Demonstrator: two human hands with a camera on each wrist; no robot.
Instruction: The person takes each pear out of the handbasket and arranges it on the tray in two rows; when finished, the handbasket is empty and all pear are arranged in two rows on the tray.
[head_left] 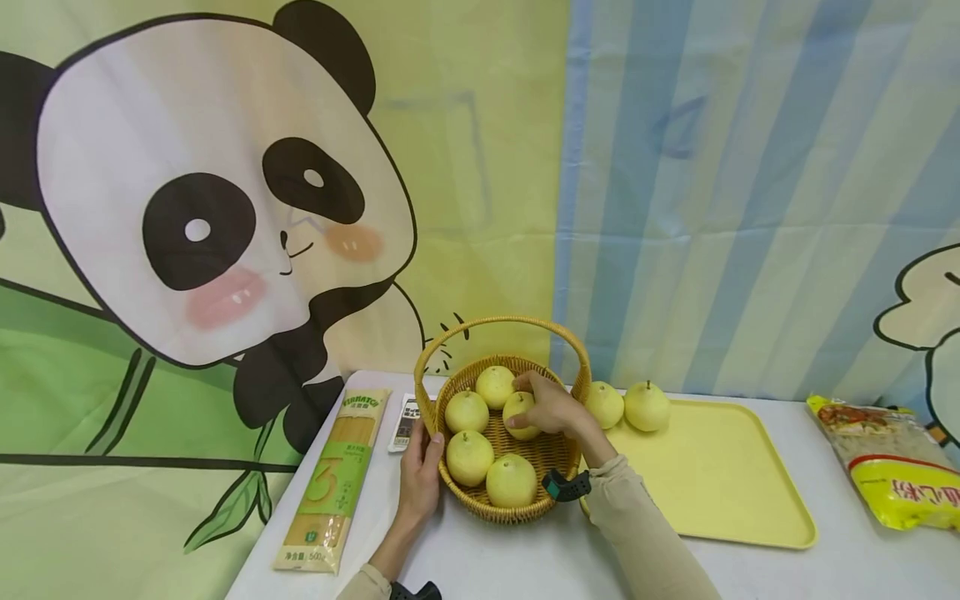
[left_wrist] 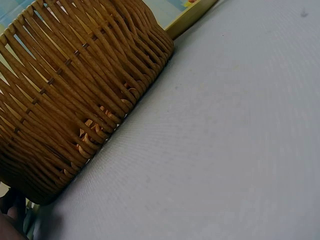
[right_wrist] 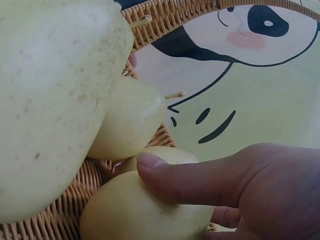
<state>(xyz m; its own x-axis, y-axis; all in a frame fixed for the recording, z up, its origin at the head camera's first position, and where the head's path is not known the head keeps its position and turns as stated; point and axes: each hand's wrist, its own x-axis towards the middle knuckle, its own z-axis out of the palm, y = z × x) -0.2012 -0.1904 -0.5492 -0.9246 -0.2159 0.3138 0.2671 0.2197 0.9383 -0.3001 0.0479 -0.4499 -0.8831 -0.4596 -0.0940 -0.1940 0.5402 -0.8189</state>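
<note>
A wicker basket with a tall arched handle holds several pale yellow-green pears. Inside it, toward the right side, my right hand grips one pear between thumb and fingers. The right wrist view shows the thumb pressed on top of this gripped pear, with other pears close by. Against the basket's outer left side, near the foot of the handle, rests my left hand. The left wrist view is mostly filled by the basket's woven wall and the white tablecloth; its fingers are mostly hidden there.
Right of the basket lies a yellow tray, with two pears at its back left corner. A noodle packet and a small white-and-black packet lie on the left. A yellow-and-clear bag sits far right. A printed curtain stands behind.
</note>
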